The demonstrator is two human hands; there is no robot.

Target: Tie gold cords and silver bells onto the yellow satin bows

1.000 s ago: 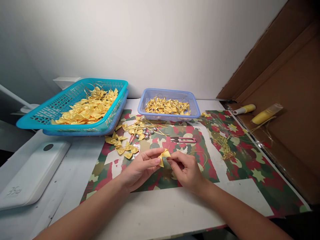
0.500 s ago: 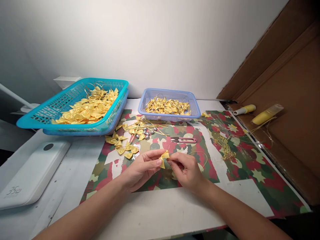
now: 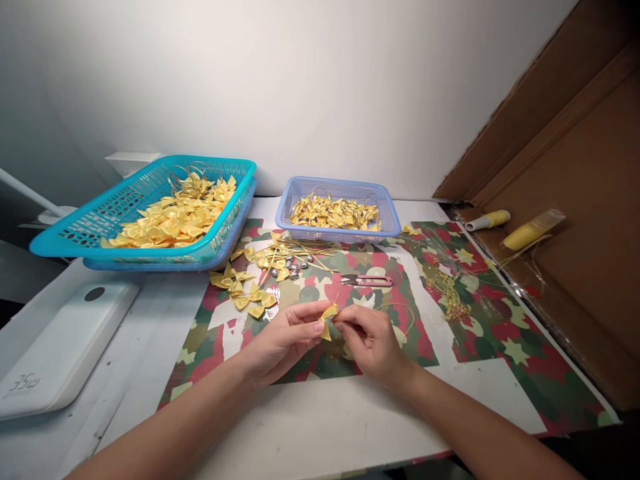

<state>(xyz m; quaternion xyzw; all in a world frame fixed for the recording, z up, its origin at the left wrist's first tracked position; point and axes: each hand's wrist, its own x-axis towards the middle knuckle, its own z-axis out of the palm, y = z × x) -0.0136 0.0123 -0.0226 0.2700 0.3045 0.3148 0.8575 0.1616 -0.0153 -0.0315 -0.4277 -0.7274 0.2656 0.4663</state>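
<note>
My left hand (image 3: 289, 340) pinches a yellow ribbon bow (image 3: 327, 321) between thumb and fingers, just above the camouflage-patterned mat (image 3: 310, 363). From the right, my right hand (image 3: 371, 339) meets it with thumb and index closed at the bow's side, on a thin gold cord (image 3: 413, 313) that loops out past the knuckles. The exact pinch point is hidden by the fingers. A thin gold end sticks up above the bow. Beyond my hands lie thread snips (image 3: 367, 281), silver bells (image 3: 294, 269), cut gold cords (image 3: 295, 250) and loose yellow bows (image 3: 247, 297).
At the back left, a turquoise basket (image 3: 65, 240) full of yellow bows is stacked on a blue one. A periwinkle basket (image 3: 340, 235) holds finished-looking bows with cords. On the left lies a white power bank (image 3: 65, 347). Yellow thread spools (image 3: 533, 230) rest by the cardboard wall (image 3: 575, 167).
The bow has tilted and turned slightly in my fingers, so it looks narrower. Both hands stay almost where they were.
</note>
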